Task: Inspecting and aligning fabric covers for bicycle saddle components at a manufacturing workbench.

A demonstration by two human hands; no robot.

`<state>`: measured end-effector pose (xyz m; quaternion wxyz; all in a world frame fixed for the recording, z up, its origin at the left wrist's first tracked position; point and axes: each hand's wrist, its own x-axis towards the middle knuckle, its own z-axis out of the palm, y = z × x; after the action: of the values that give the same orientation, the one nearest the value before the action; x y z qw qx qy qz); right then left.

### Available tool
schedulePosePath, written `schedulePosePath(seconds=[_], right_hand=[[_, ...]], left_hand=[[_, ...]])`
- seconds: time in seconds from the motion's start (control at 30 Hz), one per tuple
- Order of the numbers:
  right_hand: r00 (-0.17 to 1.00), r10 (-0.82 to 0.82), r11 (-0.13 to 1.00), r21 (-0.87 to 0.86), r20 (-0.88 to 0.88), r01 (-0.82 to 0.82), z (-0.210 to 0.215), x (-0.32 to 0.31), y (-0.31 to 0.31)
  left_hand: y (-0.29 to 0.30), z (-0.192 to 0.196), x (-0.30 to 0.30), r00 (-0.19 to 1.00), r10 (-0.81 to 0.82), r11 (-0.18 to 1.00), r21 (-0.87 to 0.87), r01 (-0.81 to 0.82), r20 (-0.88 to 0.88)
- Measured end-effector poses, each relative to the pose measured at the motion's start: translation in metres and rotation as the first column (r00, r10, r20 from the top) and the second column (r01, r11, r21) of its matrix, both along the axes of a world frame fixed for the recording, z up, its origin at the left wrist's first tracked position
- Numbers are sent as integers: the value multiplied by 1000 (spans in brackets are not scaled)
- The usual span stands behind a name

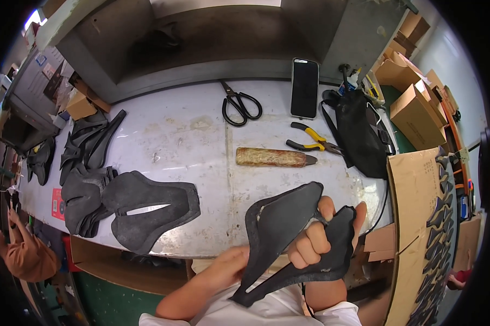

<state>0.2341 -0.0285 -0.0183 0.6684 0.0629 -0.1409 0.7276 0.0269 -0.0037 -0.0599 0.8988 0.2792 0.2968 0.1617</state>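
Note:
A black bicycle saddle pad (280,220) with a long slot is held up, tilted, over the table's front edge. My right hand (310,244) is closed on it, fingers curled through the slot and around the strip beside it. At the pad's left edge, my left hand (232,263) is closed against it, its fingertips hidden behind the pad. To the left lies a flat slotted saddle pad (147,209), overlapping a stack of similar black pads (82,198).
On the white table (201,179) lie a wooden-handled tool (272,157), yellow-and-black pliers (314,140), black scissors (239,106), a phone (305,87) and a black bag (359,133). More black pieces (93,138) lie far left. Cardboard (410,217) stands right; a person (30,250) is left.

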Motion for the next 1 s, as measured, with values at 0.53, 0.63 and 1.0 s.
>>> schedulePosePath(seconds=[0.53,0.63,1.0], right_hand=[[227,-44,978,-5,973,209,0,-62,-31],[-64,-245,956,252,967,148,2,-63,-28],[-172,-482,838,510,859,194,8,-40,-30]], left_hand=[[8,22,10,759,615,724,230,-651,212],[28,23,17,684,677,366,-682,-632,-271],[13,-11,27,890,349,933,-193,-303,293]])
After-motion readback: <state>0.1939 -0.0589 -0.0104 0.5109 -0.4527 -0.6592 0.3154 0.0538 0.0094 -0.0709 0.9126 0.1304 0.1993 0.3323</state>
